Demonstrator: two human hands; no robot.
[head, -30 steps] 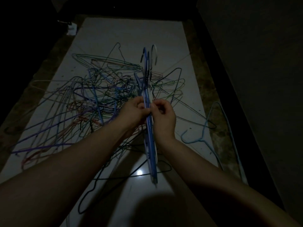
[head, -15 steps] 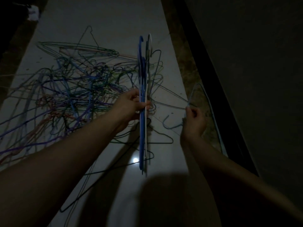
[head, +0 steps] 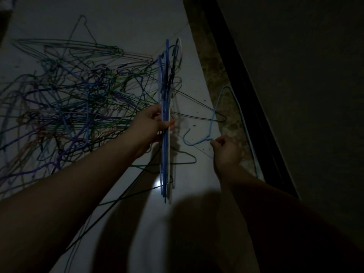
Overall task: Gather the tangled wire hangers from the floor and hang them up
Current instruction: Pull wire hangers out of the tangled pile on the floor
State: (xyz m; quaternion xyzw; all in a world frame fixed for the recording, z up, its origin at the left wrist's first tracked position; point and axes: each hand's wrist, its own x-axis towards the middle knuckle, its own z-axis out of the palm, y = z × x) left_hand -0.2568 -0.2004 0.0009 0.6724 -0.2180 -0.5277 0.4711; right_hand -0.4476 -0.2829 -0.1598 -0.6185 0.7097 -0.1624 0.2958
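Note:
My left hand (head: 153,125) grips a stacked bundle of wire hangers (head: 165,158), blue, white and dark, held edge-on above the floor with the hooks pointing away from me. To its right, my right hand (head: 226,148) pinches the neck of a single light blue hanger (head: 212,119) that lies at the floor's right edge. A big tangle of coloured wire hangers (head: 78,103) covers the floor on the left.
The pale floor (head: 126,20) is dim, with a bright light spot near the bundle's lower end. A brown speckled strip (head: 214,75) and a black border (head: 242,71) run along the right, with a dark wall beyond. Loose dark hangers (head: 183,160) lie under the bundle.
My right hand let go of the bundle, moved right to the light blue hanger and took hold of its neck. The left hand keeps the bundle; the view shifted right.

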